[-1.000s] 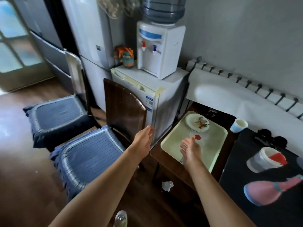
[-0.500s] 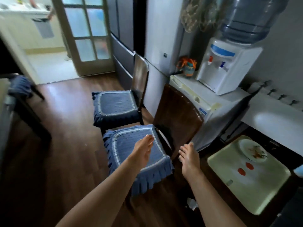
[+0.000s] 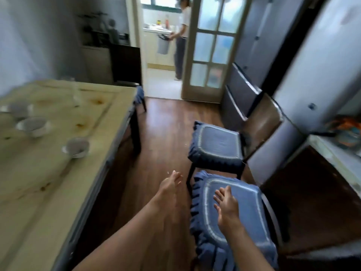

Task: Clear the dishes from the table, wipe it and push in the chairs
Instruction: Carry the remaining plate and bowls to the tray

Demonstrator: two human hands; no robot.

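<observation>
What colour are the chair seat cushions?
Blue with a pale border stripe, on the near cushion, in the head view.

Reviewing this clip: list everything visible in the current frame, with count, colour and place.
Pale wooden dining table: one, stained, left.
Small white bowls: three clear, on the table; a blurred glass item behind.
Chairs with blue seat cushions: two, by the right wall, not pushed in.
Grey refrigerator: one, right.
Glass-paned door: one, open to the kitchen.
Second person: one, standing in the kitchen.
Dark wooden floor: centre.
Left hand: open, empty, over the floor.
Right hand: open, empty, over the near cushion.
</observation>
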